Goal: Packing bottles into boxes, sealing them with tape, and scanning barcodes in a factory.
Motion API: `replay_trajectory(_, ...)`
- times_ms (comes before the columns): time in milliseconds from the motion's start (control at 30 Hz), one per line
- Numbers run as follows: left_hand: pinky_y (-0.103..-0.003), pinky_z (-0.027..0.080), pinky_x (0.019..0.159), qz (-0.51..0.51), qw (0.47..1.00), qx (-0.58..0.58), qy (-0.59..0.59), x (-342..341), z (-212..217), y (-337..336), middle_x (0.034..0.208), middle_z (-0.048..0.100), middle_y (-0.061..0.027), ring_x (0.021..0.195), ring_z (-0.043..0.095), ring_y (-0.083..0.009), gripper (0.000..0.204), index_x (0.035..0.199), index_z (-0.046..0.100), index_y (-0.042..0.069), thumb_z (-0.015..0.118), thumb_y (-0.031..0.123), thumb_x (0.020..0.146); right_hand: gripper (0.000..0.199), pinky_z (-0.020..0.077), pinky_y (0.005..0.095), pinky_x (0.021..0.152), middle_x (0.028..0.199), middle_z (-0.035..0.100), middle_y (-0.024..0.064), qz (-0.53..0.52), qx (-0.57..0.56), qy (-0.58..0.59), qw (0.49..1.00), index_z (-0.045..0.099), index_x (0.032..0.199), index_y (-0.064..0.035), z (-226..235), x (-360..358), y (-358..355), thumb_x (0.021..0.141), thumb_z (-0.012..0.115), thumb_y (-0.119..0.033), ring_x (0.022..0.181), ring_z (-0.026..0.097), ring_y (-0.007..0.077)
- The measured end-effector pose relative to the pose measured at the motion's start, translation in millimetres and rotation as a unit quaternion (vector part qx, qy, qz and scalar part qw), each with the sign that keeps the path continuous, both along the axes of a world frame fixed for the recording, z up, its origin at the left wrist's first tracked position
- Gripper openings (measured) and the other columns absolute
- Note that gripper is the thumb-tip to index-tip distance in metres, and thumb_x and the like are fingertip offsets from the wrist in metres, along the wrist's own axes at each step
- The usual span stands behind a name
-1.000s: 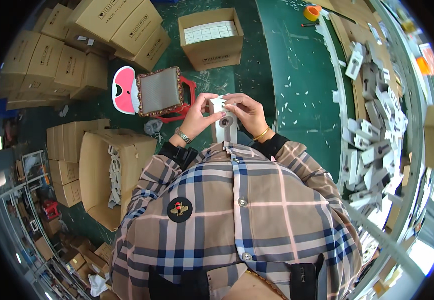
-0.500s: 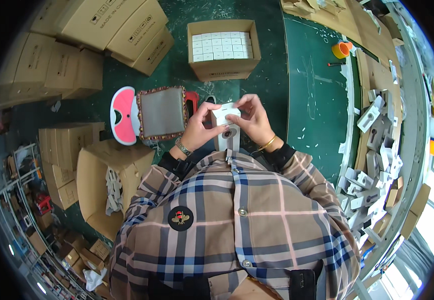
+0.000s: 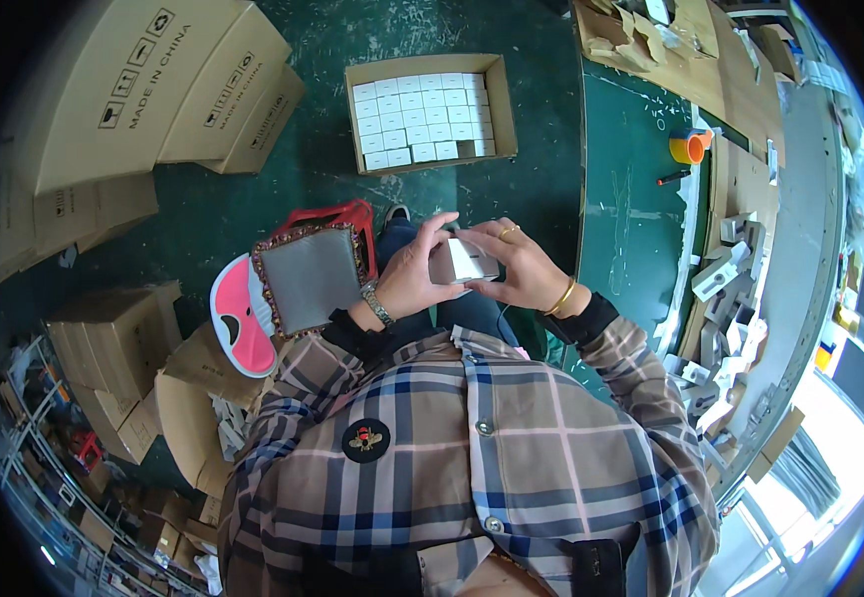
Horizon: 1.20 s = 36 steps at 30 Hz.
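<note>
In the head view, the person's left hand (image 3: 414, 282) and right hand (image 3: 522, 269) meet in front of the chest around 1 small white cardboard box (image 3: 462, 262), which lies on its side between them, above the lap. The left grip is closed on the box's near end, thumb on top and fingers wrapped under; the right grip pinches the far end, index finger and thumb on its upper edge, a gold ring and bangle showing. Compared with 0.5 s ago and 1 s ago, the box has turned from a more upright hold, with something pale hanging beneath it, to a flat, closed-looking shape with nothing dangling; I judge that the contents are now tucked in and the flap is being pressed shut. The view has also swung, so the open brown carton filled with rows of white boxes (image 3: 430, 111) now sits straight ahead on the green floor (image 3: 253, 214). A grey-cushioned stool with a red frame (image 3: 311, 279) stands just beside the left wrist. To the right runs the green bench (image 3: 631, 229), strewn with more white boxes (image 3: 726, 274), with 1 orange tape roll (image 3: 691, 147) farther along.
</note>
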<state>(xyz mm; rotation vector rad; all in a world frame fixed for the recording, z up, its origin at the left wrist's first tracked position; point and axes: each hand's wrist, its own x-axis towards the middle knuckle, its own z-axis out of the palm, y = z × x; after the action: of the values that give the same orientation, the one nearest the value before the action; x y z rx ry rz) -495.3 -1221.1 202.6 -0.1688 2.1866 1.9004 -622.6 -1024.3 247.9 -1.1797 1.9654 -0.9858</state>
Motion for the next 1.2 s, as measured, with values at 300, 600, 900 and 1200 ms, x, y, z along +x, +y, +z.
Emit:
replay_trajectory(300,-0.042,0.047,0.104,0.042,0.987,-0.134,0.079,-102,-158,-67,0.13,0.064,-0.0141,0.123,0.06,-0.0344,0.03,0.119,0.066,0.004,0.063,0.024,0.097,0.068,0.0501,0.0465,0.09,0.109,0.062,0.0209,-0.085,0.08,0.131,0.984,0.054,0.128,-0.0009,-96,-116,-13,0.067,0.079,-0.019,0.101,0.059,0.0419)
replay_trajectory(600,-0.052,0.04,0.112,-0.416,0.82,-0.382,-0.089,-242,-361,-72,0.152,0.048,-0.0049,0.142,0.043,-0.0311,0.043,0.141,0.052,0.01,0.047,0.023,0.1,0.064,0.0529,0.0396,0.09,0.112,0.066,0.0111,0.013,0.188,0.231,0.954,0.058,0.13,-0.0128,-261,-227,-44,0.068,0.077,-0.015,0.104,0.063,0.0324)
replay_trajectory(900,-0.047,0.027,0.121,-0.523,0.745,-0.411,-0.043,-255,-492,-43,0.163,0.034,0.002,0.15,0.032,-0.0185,0.053,0.154,0.039,0.016,0.04,0.031,0.104,0.055,0.0548,0.0397,0.088,0.113,0.067,0.0109,0.023,0.239,0.201,0.95,0.06,0.124,-0.0121,-341,-235,-50,0.071,0.073,-0.008,0.1,0.067,0.0317)
replay_trajectory(1200,-0.047,0.003,0.127,-0.592,0.651,-0.47,-0.071,-253,-504,-44,0.167,0.024,0.0086,0.153,0.023,-0.0091,0.054,0.157,0.035,0.022,0.034,0.041,0.107,0.035,0.0568,0.0402,0.084,0.108,0.067,0.0114,0.016,0.266,0.184,0.946,0.062,0.117,-0.0118,-392,-238,-50,0.084,0.059,-0.003,0.099,0.067,0.0318)
